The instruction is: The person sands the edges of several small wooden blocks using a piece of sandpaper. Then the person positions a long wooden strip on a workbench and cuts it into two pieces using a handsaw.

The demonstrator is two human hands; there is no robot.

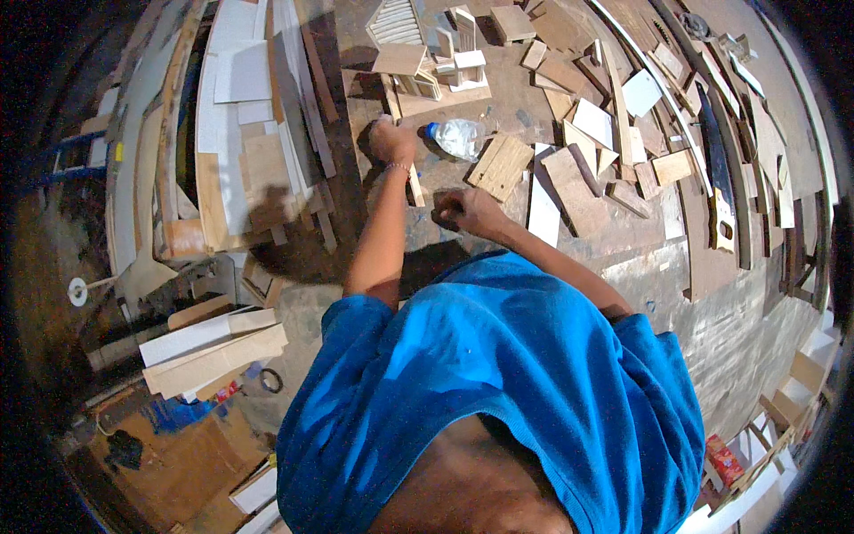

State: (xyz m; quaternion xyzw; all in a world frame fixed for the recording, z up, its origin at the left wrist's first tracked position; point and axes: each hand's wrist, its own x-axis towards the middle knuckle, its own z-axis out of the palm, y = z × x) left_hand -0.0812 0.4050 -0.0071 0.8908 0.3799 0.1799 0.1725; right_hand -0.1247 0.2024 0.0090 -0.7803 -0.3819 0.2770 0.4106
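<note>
My left hand [391, 141] is closed on a narrow pale wood strip [413, 188] lying upright in the picture beside the wooden board [440, 100]. On that board stand small plywood pieces resembling a miniature house [418, 67], with a slatted piece [395, 20] behind. My right hand [465, 211] has curled fingers below the strip's right side; what they hold, if anything, is hidden. Between and beyond my hands lie a clear plastic bottle with a blue cap [455, 138] and a square wood block [501, 166].
Many offcuts [574, 191] cover the bench's right, with a handsaw [712, 160] among long strips. Stacked white and brown boards [238, 76] fill the left. More boards [209, 351] lie lower left, near a black ring [271, 381]. A red package [723, 461] sits lower right.
</note>
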